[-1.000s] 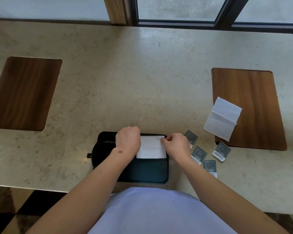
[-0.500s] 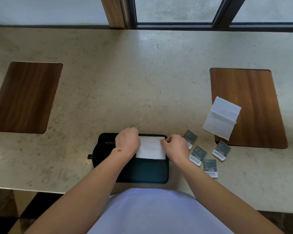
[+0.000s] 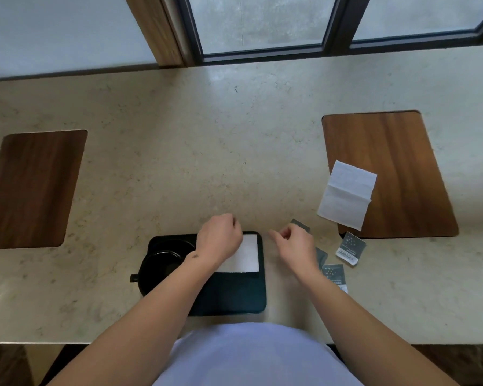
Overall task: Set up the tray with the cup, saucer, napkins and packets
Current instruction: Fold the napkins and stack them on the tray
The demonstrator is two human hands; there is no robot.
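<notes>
The folded white napkin (image 3: 248,253) lies flat in the far right part of the black rectangular tray (image 3: 236,298), on the beige stone worktop (image 3: 179,162), beside the black cup on its saucer (image 3: 162,260). The left hand (image 3: 219,240), loosely curled and grasping nothing, covers the napkin's left edge. The right hand (image 3: 294,245), released, hovers over the grey packets (image 3: 333,274), hiding some.

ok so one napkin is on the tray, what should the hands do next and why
Probably the right hand should reach for the second napkin, which lies half on the wooden inlay, off the black tray. The first napkin already lies flat in the tray beside the cup, and the packets are on the counter too.
</notes>
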